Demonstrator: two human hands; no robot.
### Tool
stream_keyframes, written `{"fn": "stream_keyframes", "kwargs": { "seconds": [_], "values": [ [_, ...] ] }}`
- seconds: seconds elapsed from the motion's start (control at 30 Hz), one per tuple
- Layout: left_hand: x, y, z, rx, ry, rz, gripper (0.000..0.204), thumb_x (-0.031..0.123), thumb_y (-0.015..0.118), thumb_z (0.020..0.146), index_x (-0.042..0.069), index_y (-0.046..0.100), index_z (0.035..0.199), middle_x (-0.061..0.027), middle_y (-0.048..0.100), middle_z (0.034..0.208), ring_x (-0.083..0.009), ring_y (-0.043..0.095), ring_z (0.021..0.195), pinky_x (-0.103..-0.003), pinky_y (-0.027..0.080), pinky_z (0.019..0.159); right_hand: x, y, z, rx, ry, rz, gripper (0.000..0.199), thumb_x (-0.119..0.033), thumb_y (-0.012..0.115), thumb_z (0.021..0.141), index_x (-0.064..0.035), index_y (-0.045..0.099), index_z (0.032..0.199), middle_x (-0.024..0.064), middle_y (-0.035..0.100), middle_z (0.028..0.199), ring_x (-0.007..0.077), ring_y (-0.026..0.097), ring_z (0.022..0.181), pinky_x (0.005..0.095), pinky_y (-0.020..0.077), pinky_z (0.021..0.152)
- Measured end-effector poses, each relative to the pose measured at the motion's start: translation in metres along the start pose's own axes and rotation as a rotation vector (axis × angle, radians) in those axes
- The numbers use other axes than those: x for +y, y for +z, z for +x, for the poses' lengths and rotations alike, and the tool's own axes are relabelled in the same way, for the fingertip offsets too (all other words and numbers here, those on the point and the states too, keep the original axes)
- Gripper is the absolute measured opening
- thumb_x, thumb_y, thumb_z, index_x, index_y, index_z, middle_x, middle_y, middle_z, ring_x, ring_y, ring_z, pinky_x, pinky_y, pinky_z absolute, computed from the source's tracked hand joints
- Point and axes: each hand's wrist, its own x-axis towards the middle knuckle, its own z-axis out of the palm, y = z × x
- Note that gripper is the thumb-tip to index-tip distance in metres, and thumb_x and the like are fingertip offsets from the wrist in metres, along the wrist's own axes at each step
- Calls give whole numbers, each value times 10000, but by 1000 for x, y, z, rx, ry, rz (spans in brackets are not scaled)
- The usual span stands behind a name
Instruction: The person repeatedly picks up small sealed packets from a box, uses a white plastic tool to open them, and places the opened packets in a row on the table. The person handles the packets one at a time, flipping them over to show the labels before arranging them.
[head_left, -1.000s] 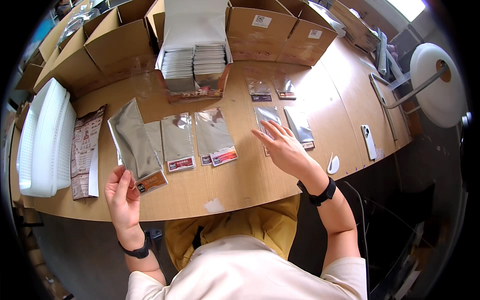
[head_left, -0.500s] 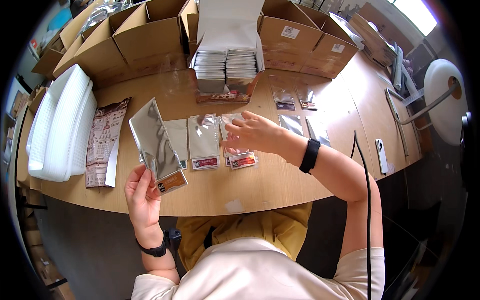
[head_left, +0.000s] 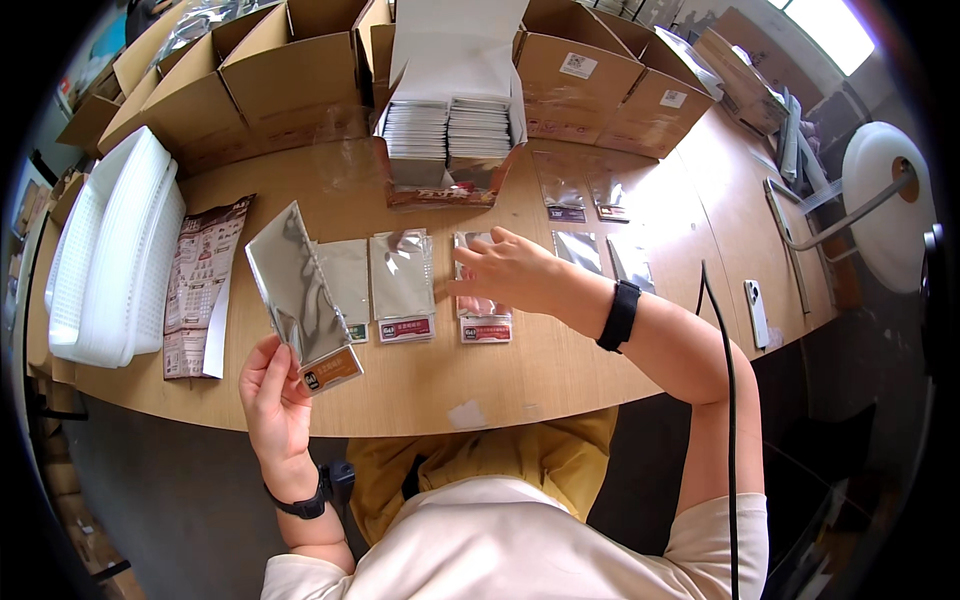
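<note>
Labels [head_left: 407,329] with print in orange, green, magenta and red mark the near ends of silver packets. The left hand [head_left: 277,395] pinches the orange-labelled packet [head_left: 293,280] near its label, tilted above the desk [head_left: 420,385]. The right hand [head_left: 510,268], fingers curled, is over the red-labelled packet [head_left: 486,322]; whether it grips it, I cannot tell. Between the hands lie the green-labelled packet [head_left: 344,280] and magenta-labelled packet [head_left: 400,285]. White stickers [head_left: 578,65] with square codes show on cardboard cartons [head_left: 570,102]; a brown printed sheet [head_left: 200,280] lies to the left.
</note>
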Motion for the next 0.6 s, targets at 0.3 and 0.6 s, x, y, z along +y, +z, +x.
{"fn": "stream_keyframes", "kwargs": {
  "seconds": [0.3, 0.6],
  "values": [
    [-2, 4, 3, -15, -1, 9, 139, 43, 536, 873, 24, 575, 1005, -31, 613, 774, -59, 568, 647, -174, 472, 505, 10, 13, -43, -28, 53, -25, 430, -288, 687, 721, -301, 507, 1111, 14, 517, 981, 159, 544, 930, 319, 438, 758],
    [-4, 4, 6, 16, 8, 1, 143, 42, 529, 877, 23, 573, 1012, -35, 625, 801, -59, 572, 651, -175, 481, 517, 14, 4, -53, -106, 57, 7, 423, -236, 659, 769, -307, 505, 1156, -1, 522, 996, 135, 525, 942, 292, 434, 768]
  ]
}}
